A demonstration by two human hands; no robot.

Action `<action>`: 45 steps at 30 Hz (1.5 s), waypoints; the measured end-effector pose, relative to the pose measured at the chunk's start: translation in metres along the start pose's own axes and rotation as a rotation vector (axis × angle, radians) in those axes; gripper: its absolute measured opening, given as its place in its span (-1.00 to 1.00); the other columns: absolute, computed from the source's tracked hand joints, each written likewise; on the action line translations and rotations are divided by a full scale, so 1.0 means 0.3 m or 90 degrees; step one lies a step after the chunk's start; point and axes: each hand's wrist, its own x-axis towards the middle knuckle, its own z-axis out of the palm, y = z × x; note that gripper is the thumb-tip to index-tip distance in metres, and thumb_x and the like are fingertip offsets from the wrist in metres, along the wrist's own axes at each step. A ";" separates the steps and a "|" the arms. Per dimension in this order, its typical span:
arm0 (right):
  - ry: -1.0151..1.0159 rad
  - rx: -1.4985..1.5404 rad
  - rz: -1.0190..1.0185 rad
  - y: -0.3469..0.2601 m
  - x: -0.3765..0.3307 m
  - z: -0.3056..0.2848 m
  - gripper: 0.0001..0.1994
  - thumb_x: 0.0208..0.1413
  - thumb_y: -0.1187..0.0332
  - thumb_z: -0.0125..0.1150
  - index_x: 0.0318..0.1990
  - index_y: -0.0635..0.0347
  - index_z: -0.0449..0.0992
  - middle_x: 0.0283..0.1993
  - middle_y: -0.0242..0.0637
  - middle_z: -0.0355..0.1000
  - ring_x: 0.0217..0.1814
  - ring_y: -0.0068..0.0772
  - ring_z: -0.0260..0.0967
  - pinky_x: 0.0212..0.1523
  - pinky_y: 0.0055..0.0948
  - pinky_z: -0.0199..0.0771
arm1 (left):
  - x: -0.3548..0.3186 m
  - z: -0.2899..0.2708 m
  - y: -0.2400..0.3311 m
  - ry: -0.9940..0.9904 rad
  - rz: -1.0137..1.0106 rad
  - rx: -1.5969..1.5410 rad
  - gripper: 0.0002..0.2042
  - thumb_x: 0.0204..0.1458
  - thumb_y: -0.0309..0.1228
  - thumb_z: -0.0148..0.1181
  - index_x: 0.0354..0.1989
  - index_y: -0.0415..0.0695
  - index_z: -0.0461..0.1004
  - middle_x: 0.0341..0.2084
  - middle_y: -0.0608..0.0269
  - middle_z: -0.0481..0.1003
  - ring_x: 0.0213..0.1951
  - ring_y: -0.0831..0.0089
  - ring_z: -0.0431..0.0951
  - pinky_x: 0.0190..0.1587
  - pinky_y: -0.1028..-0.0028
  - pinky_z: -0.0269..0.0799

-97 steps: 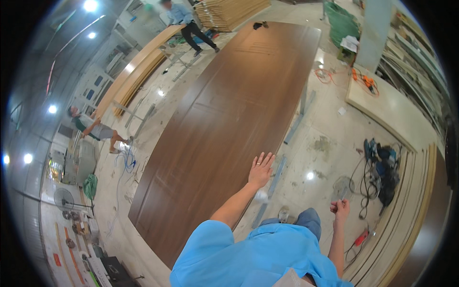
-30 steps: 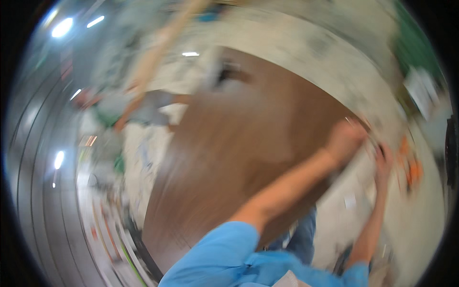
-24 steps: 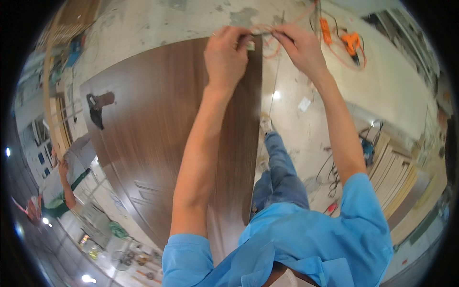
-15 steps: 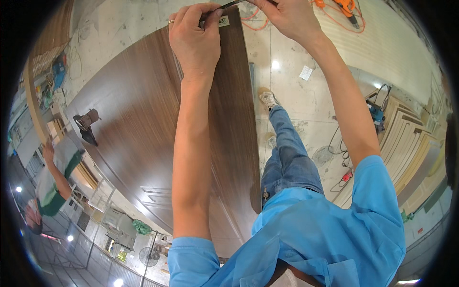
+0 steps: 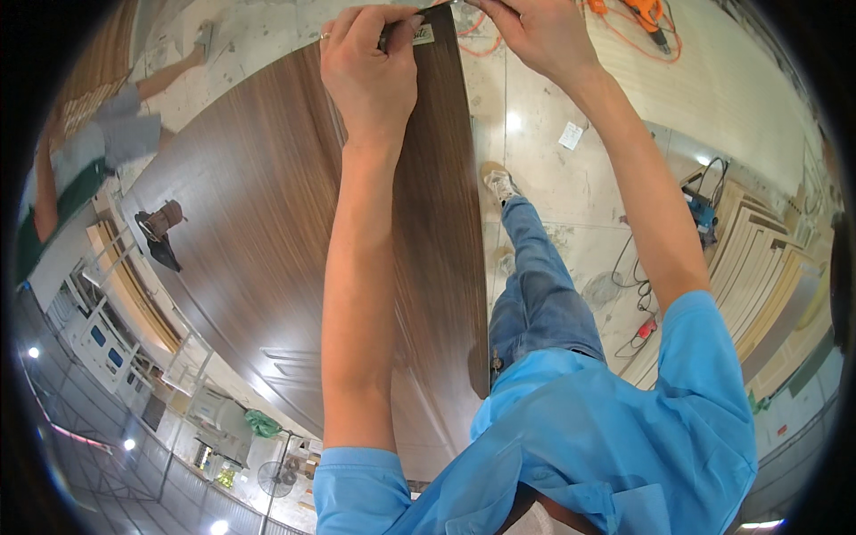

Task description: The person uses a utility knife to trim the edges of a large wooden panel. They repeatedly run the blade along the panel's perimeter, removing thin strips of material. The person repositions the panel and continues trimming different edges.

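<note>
A large dark brown wood-grain panel [image 5: 259,196] with moulded grooves lies in front of me and to the left, like a door leaf. At its far right corner, beside a small pale label [image 5: 423,36], my left hand [image 5: 370,76] is closed in a pinch on a thin dark strip [image 5: 437,5]. This strip runs along the corner toward my right hand [image 5: 546,40]. The right fingers are bent and pinched just past the panel's edge, their tips cut off by the upper rim, so what they hold is hidden. A brown and black gadget [image 5: 160,230] rests on the panel's left part.
Another person [image 5: 111,134] stands beyond the panel's left edge. Stacked pale boards [image 5: 753,267], a blue power tool [image 5: 702,214] and cables lie at right. An orange tool [image 5: 648,22] rests on a pale sheet. A paper slip [image 5: 571,135] lies on the floor. A fan [image 5: 278,477] stands lower left.
My left hand has shifted slightly right along the panel's far corner, with the strip still in it. The person at left has moved farther up the view, now showing a leg.
</note>
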 end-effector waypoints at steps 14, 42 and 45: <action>0.006 0.029 -0.021 -0.019 -0.059 0.009 -0.86 0.28 0.44 0.33 -0.06 0.20 0.65 -0.09 0.04 0.62 0.02 0.13 0.62 0.01 -0.11 0.66 | -0.076 -0.005 -0.032 -0.004 0.048 0.004 -0.88 0.07 -0.61 0.47 -0.27 -0.10 0.71 -0.30 0.26 0.64 -0.18 0.17 0.57 -0.09 0.24 0.50; -0.016 -0.042 -0.033 0.026 -0.012 0.026 -0.82 0.35 0.39 0.34 0.05 0.01 0.70 -0.19 -0.35 0.62 -0.20 -0.27 0.60 -0.21 -0.31 0.61 | -0.038 0.021 -0.024 0.004 0.002 0.027 -0.94 0.18 -0.56 0.46 -0.22 -0.15 0.70 -0.30 0.26 0.64 -0.19 0.26 0.54 -0.03 0.29 0.47; -0.012 -0.019 -0.031 0.022 -0.003 0.018 -0.81 0.36 0.41 0.33 0.07 0.03 0.69 -0.20 -0.33 0.60 -0.22 -0.24 0.59 -0.22 -0.30 0.60 | -0.037 0.025 -0.025 0.004 -0.005 0.020 -0.93 0.17 -0.56 0.46 -0.22 -0.16 0.70 -0.29 0.26 0.64 -0.18 0.26 0.54 -0.01 0.28 0.48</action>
